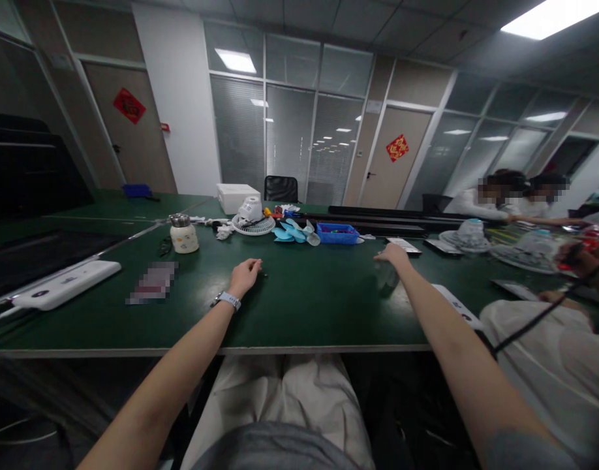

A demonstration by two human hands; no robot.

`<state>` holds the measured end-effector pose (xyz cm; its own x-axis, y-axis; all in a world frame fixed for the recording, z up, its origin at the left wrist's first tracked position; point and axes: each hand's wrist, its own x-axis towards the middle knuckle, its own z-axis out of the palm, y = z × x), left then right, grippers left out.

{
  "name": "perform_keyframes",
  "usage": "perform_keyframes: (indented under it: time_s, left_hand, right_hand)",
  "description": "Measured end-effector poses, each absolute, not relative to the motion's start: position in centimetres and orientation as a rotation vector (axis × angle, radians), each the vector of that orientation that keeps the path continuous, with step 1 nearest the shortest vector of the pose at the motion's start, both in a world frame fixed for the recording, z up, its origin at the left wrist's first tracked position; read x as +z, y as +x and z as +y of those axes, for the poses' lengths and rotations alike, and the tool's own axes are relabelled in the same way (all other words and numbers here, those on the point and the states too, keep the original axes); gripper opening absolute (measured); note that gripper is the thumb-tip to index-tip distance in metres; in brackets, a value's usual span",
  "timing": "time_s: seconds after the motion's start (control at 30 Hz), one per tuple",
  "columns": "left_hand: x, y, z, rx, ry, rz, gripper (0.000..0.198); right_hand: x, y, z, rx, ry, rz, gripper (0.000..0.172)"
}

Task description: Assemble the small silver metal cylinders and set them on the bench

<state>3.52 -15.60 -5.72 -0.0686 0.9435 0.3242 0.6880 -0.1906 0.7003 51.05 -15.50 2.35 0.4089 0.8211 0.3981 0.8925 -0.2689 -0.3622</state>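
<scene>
My left hand (245, 274) rests on the green table (299, 307) with its fingers curled in; nothing shows inside them. A tiny dark bit lies just right of it. My right hand (392, 256) is stretched farther out over the table, fingers bunched and pointing down. Something faint and clear (386, 278) hangs or lies under it; I cannot make out what it is. Beyond the hands lie light-blue fan blades (293, 232), a white fan grille with a motor (253, 220) and a blue tray (337, 233).
A cream flask (183, 234) and a white flat device (67, 284) lie to the left. A white box (237, 196) stands at the back. A person in white (549, 352) sits close on my right, and two more people sit at the far right with fan parts.
</scene>
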Motion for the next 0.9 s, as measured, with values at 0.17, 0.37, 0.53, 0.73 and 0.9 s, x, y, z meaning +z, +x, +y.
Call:
perform_keyframes:
  time_s: [0.17,0.37,0.53,0.73,0.9]
  left_hand:
    - [-5.7,3.5,-15.7,1.133,1.925,1.737,0.035]
    - [-5.7,3.5,-15.5,1.179,1.851,1.754,0.034]
    - [-5.8,3.3,-15.3,1.286,1.744,1.815,0.032]
    - [-5.4,3.3,-16.0,1.297,1.702,1.843,0.029]
    - [-5.5,3.5,-16.0,1.277,1.686,1.844,0.027]
  right_hand:
    - [1.5,52.2,-16.2,0.077,-2.552,-1.386,0.024]
    - [2.6,48.1,-17.0,-0.334,-2.375,-1.41,0.052]
    - [0.5,35.1,-16.8,0.099,-1.631,-1.897,0.038]
    - [-5.0,22.0,-16.2,0.546,-1.475,-2.096,0.052]
    - [-5.3,20.5,-16.4,0.412,-1.554,-2.027,0.039]
